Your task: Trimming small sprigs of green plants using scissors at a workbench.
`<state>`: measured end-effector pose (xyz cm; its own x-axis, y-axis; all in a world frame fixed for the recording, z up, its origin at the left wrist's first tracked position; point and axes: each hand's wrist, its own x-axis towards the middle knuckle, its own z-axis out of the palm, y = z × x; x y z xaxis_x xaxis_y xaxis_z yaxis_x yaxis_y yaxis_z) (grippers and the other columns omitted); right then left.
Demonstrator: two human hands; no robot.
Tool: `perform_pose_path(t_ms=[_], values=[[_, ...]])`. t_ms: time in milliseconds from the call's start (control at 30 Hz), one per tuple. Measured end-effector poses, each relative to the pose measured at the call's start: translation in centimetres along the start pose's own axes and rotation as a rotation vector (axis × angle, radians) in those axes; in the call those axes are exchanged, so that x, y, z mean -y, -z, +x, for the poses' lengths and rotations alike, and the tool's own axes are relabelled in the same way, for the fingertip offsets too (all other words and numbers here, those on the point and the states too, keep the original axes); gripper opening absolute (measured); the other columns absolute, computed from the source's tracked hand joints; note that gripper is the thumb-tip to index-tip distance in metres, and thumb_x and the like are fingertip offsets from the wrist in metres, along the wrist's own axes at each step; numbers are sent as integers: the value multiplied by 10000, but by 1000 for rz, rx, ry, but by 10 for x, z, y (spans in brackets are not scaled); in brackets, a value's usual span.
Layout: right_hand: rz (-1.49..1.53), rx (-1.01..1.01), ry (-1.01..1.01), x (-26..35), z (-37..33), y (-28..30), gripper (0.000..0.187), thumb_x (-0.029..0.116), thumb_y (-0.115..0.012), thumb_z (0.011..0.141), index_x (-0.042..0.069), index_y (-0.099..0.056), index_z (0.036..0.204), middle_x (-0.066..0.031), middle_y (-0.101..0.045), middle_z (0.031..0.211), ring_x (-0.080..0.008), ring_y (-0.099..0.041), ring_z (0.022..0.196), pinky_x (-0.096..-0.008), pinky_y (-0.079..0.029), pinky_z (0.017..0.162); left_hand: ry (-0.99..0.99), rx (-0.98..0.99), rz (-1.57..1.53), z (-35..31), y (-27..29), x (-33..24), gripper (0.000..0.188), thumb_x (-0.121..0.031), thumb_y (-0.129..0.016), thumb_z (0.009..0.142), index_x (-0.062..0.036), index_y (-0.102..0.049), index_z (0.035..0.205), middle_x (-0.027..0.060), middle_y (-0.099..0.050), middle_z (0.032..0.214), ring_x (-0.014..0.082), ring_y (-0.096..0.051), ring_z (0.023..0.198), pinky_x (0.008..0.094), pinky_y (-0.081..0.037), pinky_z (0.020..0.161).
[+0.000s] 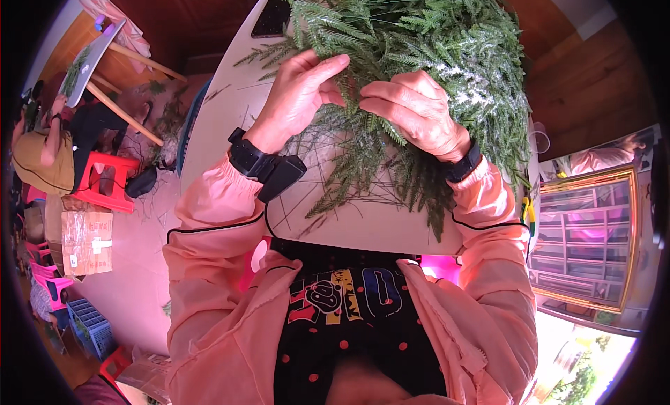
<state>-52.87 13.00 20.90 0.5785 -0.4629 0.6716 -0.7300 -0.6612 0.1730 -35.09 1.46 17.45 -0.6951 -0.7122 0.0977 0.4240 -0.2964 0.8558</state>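
Observation:
A big pile of green artificial fir sprigs (453, 49), dusted white in places, covers the far right of the table. My left hand (300, 91) is at the pile's near left edge, its fingers apart and nothing visible between them. Just to its right, my right hand (419, 112) is closed in a pinch at a green fir sprig (391, 131); the thin stem between the fingertips is hard to make out. More sprigs (342, 178) lie under and in front of both hands, with thin loose stems scattered among them.
The pale table (300, 223) has a dark phone (271, 18) at its far left. A yellow-handled tool (528, 213) is at the right edge. On the left, a person sits near a red stool (108, 181), a cardboard box (85, 241) and a blue crate (91, 325).

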Motion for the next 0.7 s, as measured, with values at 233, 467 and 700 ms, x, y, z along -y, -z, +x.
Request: perform_pose_path(t_ms=[233,467,700], values=[[21,-71,-29,0,-2,-4,263,56,-689,646,92,-682,906,-5,-675,956,-175,-568,759,-288,-470,661,-39,42,42,-2,0,3,146,-123,-679,852,-23,-596,920,40,-633,834,106,-621,683,261,-529,559],[14,-73,-17,0,-3,-2,238,48,-707,642,105,-685,872,5,-677,939,-166,-567,740,-285,-457,643,-48,52,90,-4,-2,1,147,-85,-695,830,-23,-604,928,57,-664,887,107,-635,750,241,-523,592],[48,-21,-73,-1,0,-3,201,53,-714,663,100,-686,856,7,-673,901,-160,-568,725,-291,-450,630,-126,42,270,1,2,6,157,-62,-691,827,-7,-620,956,48,-673,878,78,-618,753,224,-496,609]])
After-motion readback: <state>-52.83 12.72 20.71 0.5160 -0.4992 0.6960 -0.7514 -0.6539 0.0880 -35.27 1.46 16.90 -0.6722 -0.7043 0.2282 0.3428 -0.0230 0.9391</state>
